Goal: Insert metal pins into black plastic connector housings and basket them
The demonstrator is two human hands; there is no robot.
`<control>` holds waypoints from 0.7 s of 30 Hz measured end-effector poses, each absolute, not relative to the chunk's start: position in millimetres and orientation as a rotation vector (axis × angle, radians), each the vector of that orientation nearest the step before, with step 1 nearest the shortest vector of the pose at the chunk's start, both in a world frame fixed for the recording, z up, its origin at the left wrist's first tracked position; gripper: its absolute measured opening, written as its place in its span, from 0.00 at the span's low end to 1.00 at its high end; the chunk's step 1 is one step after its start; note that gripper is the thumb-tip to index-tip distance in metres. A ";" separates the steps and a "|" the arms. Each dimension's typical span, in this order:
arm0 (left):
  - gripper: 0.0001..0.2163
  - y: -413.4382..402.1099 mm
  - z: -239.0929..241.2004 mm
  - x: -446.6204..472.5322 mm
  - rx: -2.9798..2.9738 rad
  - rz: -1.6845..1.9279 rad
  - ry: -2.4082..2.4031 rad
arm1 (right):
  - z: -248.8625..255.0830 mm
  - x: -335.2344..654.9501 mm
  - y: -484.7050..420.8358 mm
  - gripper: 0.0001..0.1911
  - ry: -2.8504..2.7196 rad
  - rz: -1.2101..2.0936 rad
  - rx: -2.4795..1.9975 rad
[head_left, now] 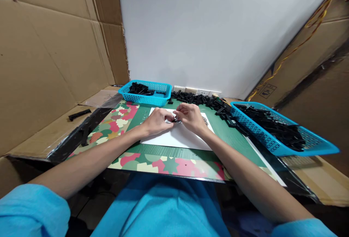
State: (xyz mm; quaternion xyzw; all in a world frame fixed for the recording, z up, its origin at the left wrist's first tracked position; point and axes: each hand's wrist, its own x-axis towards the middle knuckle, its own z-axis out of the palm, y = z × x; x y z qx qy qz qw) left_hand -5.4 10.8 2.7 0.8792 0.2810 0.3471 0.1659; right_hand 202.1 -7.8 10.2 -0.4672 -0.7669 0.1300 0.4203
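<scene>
I'd keep my left hand (158, 122) steady, pinching this small black part (177, 121), while my right hand (190, 116) curls close beside it, its grip too hidden to tell.

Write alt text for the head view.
A person's left hand and right hand meet at a black piece over a white sheet. Beyond, loose black parts lie between the left blue basket and right blue basket, both holding more.
</scene>
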 end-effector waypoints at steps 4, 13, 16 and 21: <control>0.07 11.0 2.7 -4.9 2.470 0.975 0.803 | 10.4 200.9 -7.3 0.10 -1.927 0.345 -1.151; 0.06 18.7 3.0 -4.5 2.265 1.194 0.857 | 32.6 224.4 -13.0 0.12 -2.021 0.318 -1.115; 0.07 23.6 1.3 -5.9 2.171 1.207 0.849 | 40.1 229.0 -17.5 0.15 -2.208 0.352 -1.138; 0.05 18.7 -0.4 -3.6 2.234 1.156 0.849 | 45.7 228.3 -19.2 0.15 -2.323 0.407 -1.181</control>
